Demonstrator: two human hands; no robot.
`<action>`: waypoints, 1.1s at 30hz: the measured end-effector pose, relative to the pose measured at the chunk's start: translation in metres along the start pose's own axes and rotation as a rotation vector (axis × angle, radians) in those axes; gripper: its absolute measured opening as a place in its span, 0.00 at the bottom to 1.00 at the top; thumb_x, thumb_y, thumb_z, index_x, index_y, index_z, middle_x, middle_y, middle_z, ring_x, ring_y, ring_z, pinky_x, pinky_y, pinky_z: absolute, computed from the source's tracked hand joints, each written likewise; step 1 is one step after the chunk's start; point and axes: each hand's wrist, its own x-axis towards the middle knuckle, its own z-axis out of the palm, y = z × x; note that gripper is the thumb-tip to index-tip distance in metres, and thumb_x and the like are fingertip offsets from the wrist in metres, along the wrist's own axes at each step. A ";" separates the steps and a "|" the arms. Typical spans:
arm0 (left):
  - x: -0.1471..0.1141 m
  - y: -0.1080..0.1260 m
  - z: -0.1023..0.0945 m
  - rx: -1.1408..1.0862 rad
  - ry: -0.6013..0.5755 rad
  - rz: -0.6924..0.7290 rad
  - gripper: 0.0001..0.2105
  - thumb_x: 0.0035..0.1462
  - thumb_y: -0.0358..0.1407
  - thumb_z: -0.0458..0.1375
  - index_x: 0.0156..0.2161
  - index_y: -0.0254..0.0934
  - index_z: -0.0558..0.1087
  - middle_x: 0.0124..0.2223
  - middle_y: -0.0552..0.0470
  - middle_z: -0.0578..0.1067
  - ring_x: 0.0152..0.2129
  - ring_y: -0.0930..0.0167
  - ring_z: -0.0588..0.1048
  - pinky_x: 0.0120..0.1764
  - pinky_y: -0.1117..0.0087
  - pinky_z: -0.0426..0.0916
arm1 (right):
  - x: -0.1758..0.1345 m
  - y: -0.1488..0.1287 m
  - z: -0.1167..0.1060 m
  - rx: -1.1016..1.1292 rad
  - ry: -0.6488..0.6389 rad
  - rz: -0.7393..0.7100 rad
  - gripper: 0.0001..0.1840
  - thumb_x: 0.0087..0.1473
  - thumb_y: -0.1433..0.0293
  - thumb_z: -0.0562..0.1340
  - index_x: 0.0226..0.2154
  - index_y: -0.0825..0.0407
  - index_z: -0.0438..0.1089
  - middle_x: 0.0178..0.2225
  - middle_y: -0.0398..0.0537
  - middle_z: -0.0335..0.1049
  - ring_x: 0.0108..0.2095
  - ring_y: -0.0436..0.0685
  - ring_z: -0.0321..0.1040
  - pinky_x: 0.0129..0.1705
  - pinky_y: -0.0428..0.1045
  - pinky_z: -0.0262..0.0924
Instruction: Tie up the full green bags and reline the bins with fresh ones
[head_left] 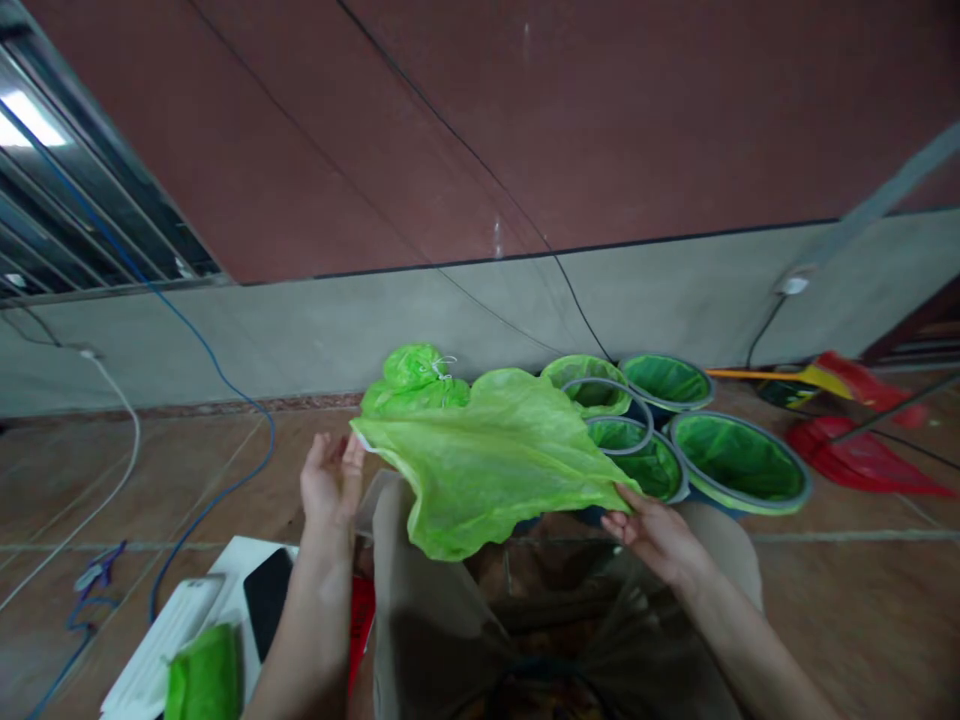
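Note:
A thin bright green plastic bag (495, 450) is spread in the air above my knees, its lower edge hanging in folds. My left hand (334, 480) grips the bag's left corner, where a small white bit shows at the fingertips. At the opposite end, my right hand (652, 530) pinches the right corner between thumb and fingers. Behind the sheet lies a bunched, tied green bag bundle (415, 368) with white string. Just beyond my right hand stand several bins lined with green bags, among them one bin (739, 460) with a grey rim.
A loose grey ring (611, 385) rests over the bins. To the right lie a red dustpan (840, 455) and a broom with a yellow handle (750, 374). At lower left are a green roll (202, 675), a white power strip (169, 635) and a dark phone-like slab (268, 597). A blue cable (217, 500) crosses the floor.

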 end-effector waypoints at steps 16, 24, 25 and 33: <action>-0.034 -0.055 -0.005 0.411 -0.308 -0.214 0.18 0.32 0.34 0.74 0.33 0.32 0.78 0.31 0.51 0.80 0.26 0.71 0.77 0.33 0.71 0.71 | 0.007 -0.053 -0.010 -0.002 0.047 -0.160 0.06 0.55 0.78 0.61 0.30 0.52 0.68 0.19 0.39 0.71 0.17 0.47 0.67 0.26 0.44 0.74; -0.038 -0.084 0.010 0.082 -0.115 -0.326 0.14 0.60 0.44 0.59 0.44 0.37 0.76 0.48 0.47 0.79 0.45 0.69 0.77 0.49 0.67 0.71 | -0.002 -0.049 -0.016 0.013 0.071 -0.125 0.10 0.61 0.78 0.55 0.30 0.52 0.67 0.19 0.39 0.69 0.17 0.46 0.68 0.27 0.43 0.73; -0.047 -0.096 0.011 0.099 -0.150 -0.401 0.17 0.60 0.47 0.58 0.46 0.38 0.76 0.50 0.45 0.78 0.48 0.67 0.76 0.51 0.64 0.70 | -0.004 -0.047 -0.014 0.036 0.090 -0.107 0.11 0.62 0.78 0.54 0.29 0.52 0.66 0.18 0.38 0.68 0.16 0.46 0.67 0.27 0.43 0.73; -0.076 -0.136 0.017 0.301 -0.538 -0.395 0.26 0.33 0.31 0.74 0.43 0.33 0.76 0.41 0.46 0.81 0.38 0.63 0.79 0.48 0.60 0.71 | 0.000 -0.058 -0.030 0.035 0.120 -0.113 0.10 0.61 0.77 0.55 0.30 0.51 0.65 0.19 0.38 0.67 0.18 0.47 0.68 0.28 0.44 0.73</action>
